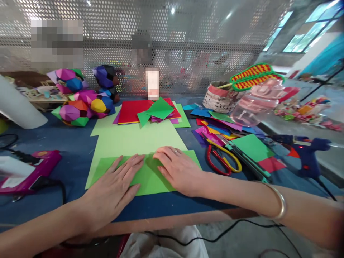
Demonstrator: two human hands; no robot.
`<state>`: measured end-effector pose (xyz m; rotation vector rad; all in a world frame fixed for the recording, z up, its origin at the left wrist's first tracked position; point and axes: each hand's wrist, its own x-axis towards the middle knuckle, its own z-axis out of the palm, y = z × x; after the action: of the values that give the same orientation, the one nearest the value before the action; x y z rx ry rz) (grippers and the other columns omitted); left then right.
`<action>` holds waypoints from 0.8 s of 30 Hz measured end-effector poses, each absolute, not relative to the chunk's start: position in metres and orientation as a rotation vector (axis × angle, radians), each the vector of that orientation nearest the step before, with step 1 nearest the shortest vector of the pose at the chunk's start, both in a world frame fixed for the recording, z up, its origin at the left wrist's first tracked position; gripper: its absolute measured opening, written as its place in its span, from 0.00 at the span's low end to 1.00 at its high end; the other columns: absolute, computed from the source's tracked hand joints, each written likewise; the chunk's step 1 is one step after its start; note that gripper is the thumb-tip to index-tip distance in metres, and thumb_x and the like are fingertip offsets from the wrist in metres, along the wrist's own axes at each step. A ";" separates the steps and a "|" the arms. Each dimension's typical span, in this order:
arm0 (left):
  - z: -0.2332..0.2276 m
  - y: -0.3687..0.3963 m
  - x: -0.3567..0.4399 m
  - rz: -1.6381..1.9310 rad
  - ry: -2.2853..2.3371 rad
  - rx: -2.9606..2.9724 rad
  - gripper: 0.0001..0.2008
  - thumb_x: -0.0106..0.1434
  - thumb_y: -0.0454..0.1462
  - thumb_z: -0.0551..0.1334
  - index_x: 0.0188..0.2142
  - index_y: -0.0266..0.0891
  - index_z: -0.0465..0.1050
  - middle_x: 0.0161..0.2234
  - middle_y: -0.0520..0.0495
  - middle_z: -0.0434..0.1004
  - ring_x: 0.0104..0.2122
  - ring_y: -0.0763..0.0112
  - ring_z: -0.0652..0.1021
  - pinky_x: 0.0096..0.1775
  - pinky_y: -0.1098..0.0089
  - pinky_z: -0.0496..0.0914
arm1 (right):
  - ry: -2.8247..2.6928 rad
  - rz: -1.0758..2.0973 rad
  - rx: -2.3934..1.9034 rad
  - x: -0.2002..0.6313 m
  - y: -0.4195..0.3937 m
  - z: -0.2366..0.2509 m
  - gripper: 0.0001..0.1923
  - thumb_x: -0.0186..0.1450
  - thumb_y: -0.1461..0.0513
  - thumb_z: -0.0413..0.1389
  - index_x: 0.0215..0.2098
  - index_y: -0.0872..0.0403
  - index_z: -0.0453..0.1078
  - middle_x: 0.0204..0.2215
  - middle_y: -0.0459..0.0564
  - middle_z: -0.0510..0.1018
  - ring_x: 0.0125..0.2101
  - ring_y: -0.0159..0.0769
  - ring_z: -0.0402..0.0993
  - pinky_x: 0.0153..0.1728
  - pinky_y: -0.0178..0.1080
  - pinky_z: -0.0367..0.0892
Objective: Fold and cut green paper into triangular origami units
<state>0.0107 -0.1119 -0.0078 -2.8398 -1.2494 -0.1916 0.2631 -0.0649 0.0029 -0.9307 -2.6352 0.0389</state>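
Observation:
A bright green sheet of paper [154,181] lies crosswise at the table's front, on top of larger pale green sheets [139,139]. My left hand [114,186] rests flat on its left half, fingers stretched out and the thumb apart. On the right half, my right hand [180,170] has its fingers bent together at the sheet's far edge, with the thumb tucked below. A ring is on one finger and a bangle [281,200] on that forearm. Beyond the hands sits a stack of red paper [133,111] with loose green pieces [160,108] on it.
Scissors [233,159], a green-black cutter [248,161] and colored paper scraps lie to the right, near a blue glue gun [309,152]. Behind stand a basket [219,96] and clear bottle [255,104]. Paper polyhedra [73,113] and a magenta device [34,170] are left.

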 end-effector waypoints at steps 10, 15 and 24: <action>0.005 -0.118 0.031 -0.186 -1.439 -2.831 0.23 0.73 0.35 0.47 0.66 0.36 0.50 0.69 0.35 0.53 0.68 0.55 0.57 0.66 0.45 0.53 | -2.587 0.279 -0.871 0.283 -0.058 -0.007 0.28 0.62 0.75 0.45 0.61 0.63 0.60 0.57 0.63 0.66 0.60 0.47 0.62 0.61 0.52 0.62; 0.005 -0.114 0.090 -0.146 -1.508 -2.778 0.22 0.72 0.36 0.46 0.63 0.30 0.53 0.68 0.29 0.55 0.69 0.49 0.52 0.64 0.39 0.55 | -2.529 0.269 -0.856 0.281 -0.058 -0.011 0.28 0.61 0.74 0.46 0.61 0.65 0.58 0.58 0.66 0.66 0.62 0.50 0.58 0.61 0.55 0.61; 0.003 -0.105 0.116 -0.072 -1.437 -2.773 0.25 0.73 0.38 0.44 0.65 0.27 0.48 0.68 0.29 0.53 0.69 0.50 0.52 0.64 0.39 0.52 | -2.499 0.168 -0.900 0.281 -0.058 -0.017 0.31 0.60 0.73 0.49 0.63 0.65 0.54 0.61 0.69 0.63 0.65 0.54 0.54 0.63 0.58 0.58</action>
<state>0.1159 -0.1047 0.0026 -2.7729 -1.4368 -0.0718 0.2810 -0.0575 -0.0167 -0.8996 -2.4990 0.1680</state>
